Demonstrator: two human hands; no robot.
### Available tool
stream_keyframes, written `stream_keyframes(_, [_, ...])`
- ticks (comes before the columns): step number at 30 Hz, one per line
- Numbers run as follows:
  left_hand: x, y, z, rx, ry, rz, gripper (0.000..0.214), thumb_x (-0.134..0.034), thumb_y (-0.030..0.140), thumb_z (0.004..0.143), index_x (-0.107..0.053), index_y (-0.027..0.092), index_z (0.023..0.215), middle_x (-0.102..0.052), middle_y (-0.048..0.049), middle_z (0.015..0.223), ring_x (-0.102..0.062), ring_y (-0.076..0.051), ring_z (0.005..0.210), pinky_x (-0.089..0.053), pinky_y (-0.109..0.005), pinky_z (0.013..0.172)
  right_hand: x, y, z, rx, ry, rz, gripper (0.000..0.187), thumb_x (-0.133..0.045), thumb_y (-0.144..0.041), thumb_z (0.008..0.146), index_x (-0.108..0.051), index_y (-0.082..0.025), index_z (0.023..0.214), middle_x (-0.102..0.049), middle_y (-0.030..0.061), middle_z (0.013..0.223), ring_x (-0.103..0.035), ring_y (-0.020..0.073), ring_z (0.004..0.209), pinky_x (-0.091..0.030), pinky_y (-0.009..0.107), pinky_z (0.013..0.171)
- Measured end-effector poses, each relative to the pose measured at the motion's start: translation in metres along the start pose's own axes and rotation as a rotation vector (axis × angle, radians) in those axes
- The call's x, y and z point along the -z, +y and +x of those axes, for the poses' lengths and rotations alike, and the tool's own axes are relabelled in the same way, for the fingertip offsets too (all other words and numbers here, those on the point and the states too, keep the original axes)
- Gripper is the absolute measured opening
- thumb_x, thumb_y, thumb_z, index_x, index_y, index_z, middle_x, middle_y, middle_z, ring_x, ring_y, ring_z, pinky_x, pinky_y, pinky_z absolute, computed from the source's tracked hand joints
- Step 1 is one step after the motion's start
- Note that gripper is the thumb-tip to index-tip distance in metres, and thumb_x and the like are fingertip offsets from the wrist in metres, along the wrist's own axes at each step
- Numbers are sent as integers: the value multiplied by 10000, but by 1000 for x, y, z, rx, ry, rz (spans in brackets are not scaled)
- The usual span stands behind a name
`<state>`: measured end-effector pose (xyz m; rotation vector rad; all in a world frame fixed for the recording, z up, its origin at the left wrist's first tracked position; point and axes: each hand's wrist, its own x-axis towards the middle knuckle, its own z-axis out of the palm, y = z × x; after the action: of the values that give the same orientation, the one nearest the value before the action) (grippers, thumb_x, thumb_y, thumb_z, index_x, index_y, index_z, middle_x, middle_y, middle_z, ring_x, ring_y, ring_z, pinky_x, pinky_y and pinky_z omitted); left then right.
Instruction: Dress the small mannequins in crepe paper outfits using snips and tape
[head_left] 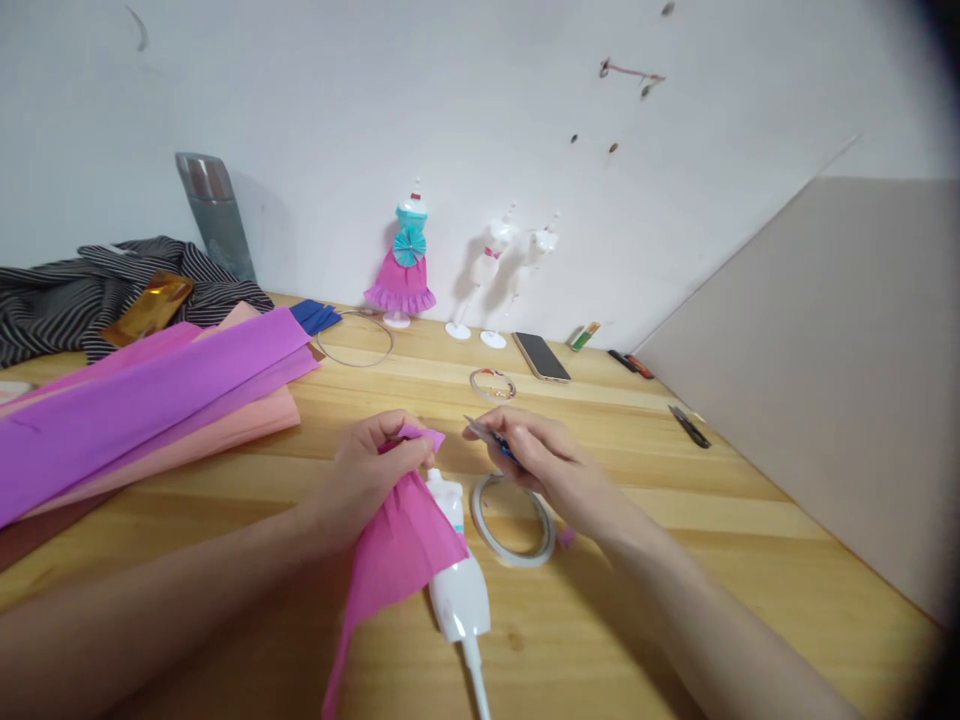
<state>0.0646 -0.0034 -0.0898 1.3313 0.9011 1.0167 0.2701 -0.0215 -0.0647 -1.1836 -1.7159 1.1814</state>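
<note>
My left hand (386, 462) pinches a piece of pink crepe paper (405, 550), whose upper corner sticks out past the thumb while the rest hangs down to the left. Blue-handled scissors (491, 438) are gripped in my right hand (544, 455), the blade tips pointing left toward the paper. Partly under the paper lies a small white mannequin (459, 590) on the table, with a thin stand rod. A roll of white tape (551, 540) rests flat below my right hand. Beside it is a small pink scrap (566, 537).
Folded purple and peach crepe paper (247, 345) covers the left side. A dressed mannequin (409, 250) and two bare ones (495, 245) stand by the wall. A phone (541, 357), a beaded ring (493, 384), a wire loop (356, 362) and a cutter (688, 427) lie further back.
</note>
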Motion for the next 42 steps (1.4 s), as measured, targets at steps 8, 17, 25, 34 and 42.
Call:
stream_keyframes(8, [0,-1,-1,3,34,15,191,-603,304,779,-601,171,642,-591,13,646,-520,-134,643,-395,-246,638,5,-6,-2,58,-32,-123,312,-553,-498,889,-619,-193,890,-499,-9,711,-411,124,614,-325,263,573])
stream_keyframes(17, [-1,-2,-3,12,31,-9,198,-604,301,809,-593,166,664,-573,25,657,-498,-111,627,-386,-221,618,7,-10,-3,50,-96,-375,238,-511,-379,916,-609,-168,865,-497,-10,691,-413,127,623,-331,255,564])
stream_keyframes(25, [-2,-5,-3,-13,34,2,199,-630,318,790,-611,166,664,-594,13,671,-510,-124,649,-398,-229,636,3,-9,-2,-39,-101,-271,313,-600,-453,841,-646,-146,803,-489,-10,648,-390,110,579,-300,238,513])
stream_keyframes(34, [-2,-9,-3,-5,-26,-25,180,-639,292,785,-621,156,669,-535,28,626,-437,-102,602,-338,-224,593,-2,-13,-4,-75,-58,-252,320,-643,-464,800,-655,-145,785,-504,-7,640,-411,115,585,-323,241,524])
stream_keyframes(42, [-2,-12,-5,31,-68,-90,149,-670,283,784,-667,151,717,-582,9,690,-486,-118,679,-365,-236,659,-5,-12,-1,-62,-51,-235,297,-660,-439,788,-644,-144,753,-487,-15,626,-392,107,571,-309,238,512])
